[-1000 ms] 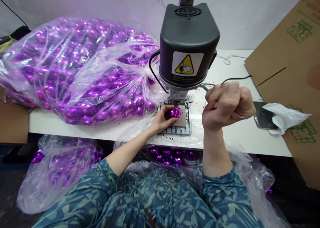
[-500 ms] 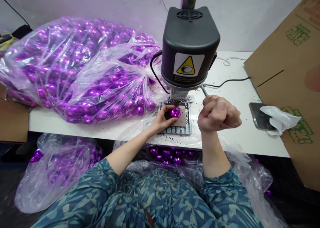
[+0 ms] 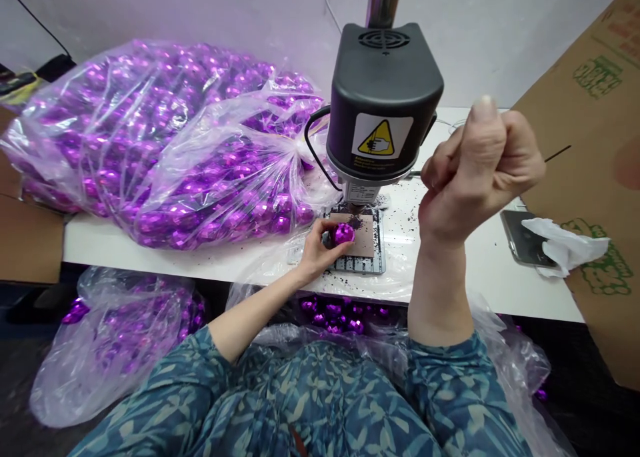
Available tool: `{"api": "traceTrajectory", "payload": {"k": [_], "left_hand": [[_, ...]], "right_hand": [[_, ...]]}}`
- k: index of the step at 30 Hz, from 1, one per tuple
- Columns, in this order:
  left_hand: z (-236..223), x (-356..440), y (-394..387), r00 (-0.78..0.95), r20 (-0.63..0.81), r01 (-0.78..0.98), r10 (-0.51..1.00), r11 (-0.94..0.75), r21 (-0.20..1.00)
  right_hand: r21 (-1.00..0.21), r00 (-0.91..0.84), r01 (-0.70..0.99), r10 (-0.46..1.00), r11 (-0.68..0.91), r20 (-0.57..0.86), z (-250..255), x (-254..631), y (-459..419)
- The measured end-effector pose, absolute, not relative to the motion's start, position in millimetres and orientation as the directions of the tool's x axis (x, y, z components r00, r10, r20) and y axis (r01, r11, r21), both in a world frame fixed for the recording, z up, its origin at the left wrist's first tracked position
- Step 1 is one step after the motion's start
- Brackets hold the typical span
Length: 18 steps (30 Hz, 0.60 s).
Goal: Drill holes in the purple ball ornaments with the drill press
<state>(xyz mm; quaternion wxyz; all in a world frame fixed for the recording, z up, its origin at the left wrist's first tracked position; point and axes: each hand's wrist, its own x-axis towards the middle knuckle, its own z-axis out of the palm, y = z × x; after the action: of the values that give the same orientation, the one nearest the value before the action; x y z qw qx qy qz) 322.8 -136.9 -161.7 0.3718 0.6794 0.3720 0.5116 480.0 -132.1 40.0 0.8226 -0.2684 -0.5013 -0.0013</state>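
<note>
My left hand (image 3: 318,251) pinches a shiny purple faceted ball (image 3: 345,233) between thumb and fingers. Dark spots, perhaps holes, show on top of it. It sits at the left part of a brown board (image 3: 364,235) on the metal base plate (image 3: 357,265) of a drill press (image 3: 384,77). My right hand (image 3: 480,173) is closed around the end of the press's lever (image 3: 416,174), raised to the right of the motor housing. The housing hides most of the chuck, and my fist covers the lever's grip.
A large clear bag (image 3: 165,150) of purple balls lies left on the white table (image 3: 135,250). More balls (image 3: 335,313) lie below the table edge. A phone (image 3: 525,240) with a crumpled tissue (image 3: 570,243) is at right, beside a cardboard box (image 3: 590,170). Dark shavings surround the base.
My right hand has risen and moved right with the lever. My left hand has drawn the ball slightly left and nearer to me, out from under the chuck.
</note>
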Motion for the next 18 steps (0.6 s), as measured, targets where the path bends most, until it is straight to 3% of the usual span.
{"api": "traceTrajectory", "payload": {"k": [2,5,7,9,11,14,18], "left_hand": [[-159,310,-162,0.255,0.543,0.163,0.8,-0.589,0.792],[-164,288,-207,0.533,0.662,0.112,0.527,-0.819,0.562],[-171,274,-231,0.723,0.6,0.106,0.342,-0.913,0.393],[-176,264,-242,0.816,0.519,0.118,0.255,-0.952,0.283],[-177,259,-235,0.802,0.537,0.145,0.262,-0.957,0.252],[-164,259,-184,0.667,0.634,0.278,0.39,-0.921,0.274],[-135,275,-69,0.532,0.503,0.557,0.681,-0.729,0.398]], "right_hand": [[-0.456,0.49,0.27,0.287,0.848,0.823,42,480,-131],[-0.436,0.488,0.246,0.278,0.866,0.827,39,481,-131],[-0.437,0.494,0.251,0.274,0.864,0.825,37,481,-131],[-0.455,0.499,0.282,0.276,0.844,0.821,36,481,-131],[-0.468,0.502,0.301,0.279,0.831,0.818,35,481,-132],[-0.47,0.516,0.283,0.281,0.836,0.809,35,481,-133],[-0.47,0.522,0.263,0.286,0.843,0.804,34,481,-134]]}}
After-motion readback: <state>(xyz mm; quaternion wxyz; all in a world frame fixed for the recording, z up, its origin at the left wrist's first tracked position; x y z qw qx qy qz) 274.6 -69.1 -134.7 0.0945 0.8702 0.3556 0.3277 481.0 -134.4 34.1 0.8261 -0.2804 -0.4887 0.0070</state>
